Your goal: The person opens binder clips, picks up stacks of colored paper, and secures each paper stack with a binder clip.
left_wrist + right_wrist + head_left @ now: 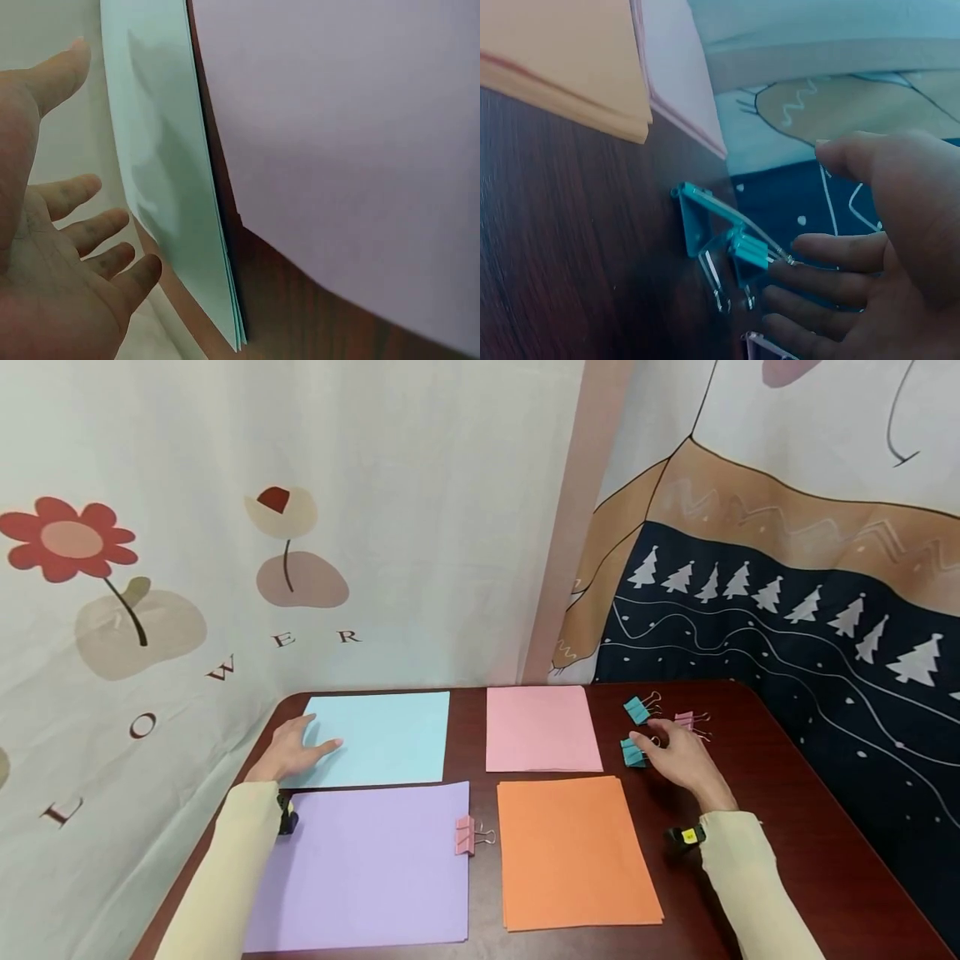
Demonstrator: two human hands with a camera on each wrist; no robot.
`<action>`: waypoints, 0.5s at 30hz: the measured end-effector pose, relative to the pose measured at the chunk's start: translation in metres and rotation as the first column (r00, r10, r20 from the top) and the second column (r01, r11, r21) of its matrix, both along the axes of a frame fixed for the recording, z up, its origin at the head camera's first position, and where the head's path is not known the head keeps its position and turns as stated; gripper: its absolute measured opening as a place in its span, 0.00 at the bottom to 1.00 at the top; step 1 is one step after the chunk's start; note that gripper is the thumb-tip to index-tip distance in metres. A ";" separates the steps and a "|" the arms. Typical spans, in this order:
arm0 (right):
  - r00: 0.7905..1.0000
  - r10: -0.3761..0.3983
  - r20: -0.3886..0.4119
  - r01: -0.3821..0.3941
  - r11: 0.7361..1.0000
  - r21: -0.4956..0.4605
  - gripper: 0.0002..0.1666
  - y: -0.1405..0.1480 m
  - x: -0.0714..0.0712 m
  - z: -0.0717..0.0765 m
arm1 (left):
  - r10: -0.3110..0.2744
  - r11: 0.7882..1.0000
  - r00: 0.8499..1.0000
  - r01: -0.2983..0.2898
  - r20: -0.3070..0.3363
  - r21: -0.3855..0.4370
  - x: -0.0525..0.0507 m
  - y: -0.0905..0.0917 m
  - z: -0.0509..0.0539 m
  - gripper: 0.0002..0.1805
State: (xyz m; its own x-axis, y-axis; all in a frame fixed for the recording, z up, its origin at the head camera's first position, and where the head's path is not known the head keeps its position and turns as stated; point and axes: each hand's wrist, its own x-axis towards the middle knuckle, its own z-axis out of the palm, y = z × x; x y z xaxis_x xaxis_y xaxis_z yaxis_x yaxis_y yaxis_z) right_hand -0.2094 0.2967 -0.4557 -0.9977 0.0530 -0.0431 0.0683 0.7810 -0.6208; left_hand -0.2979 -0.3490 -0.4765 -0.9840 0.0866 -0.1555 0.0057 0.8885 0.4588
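The left hand (pixel 291 752), fingers spread, is positioned at the left end of the blue paper stack (pixel 386 739) on the counter (pixel 795 868). The right hand (pixel 688 764), fingers parted, is beside the nearer teal binder clip (pixel 631 753); contact cannot be determined.

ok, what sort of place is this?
Probably a curtained-off indoor corner used as a desk: a flower-print curtain and a tree-print curtain back a dark, wood-grained table bearing coloured paper and binder clips.
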 end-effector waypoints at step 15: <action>0.999 0.022 0.027 -0.023 0.998 0.056 0.35 0.010 -0.009 -0.013 | -0.032 0.998 0.999 0.033 0.023 -0.051 -0.008 0.000 0.001 0.51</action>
